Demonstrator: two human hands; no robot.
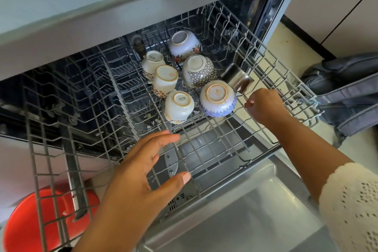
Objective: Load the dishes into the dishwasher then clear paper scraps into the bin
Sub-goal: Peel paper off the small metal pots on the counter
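The dishwasher's upper rack [208, 149] is pulled out, with several cups and bowls upside down in it, among them a blue-patterned bowl [218, 99] and a white cup [179, 106]. A shiny metal spatula or scoop [237, 80] lies at the rack's right side. My right hand [263, 106] pinches its handle beside the blue-patterned bowl. My left hand [143, 172] hovers open over the rack's front part, fingers spread, holding nothing.
The open dishwasher door [245, 210] lies below the rack. A red bucket [41, 221] stands on the floor at lower left. A grey bag [347, 92] sits on the floor at right. The counter edge [102, 16] overhangs above.
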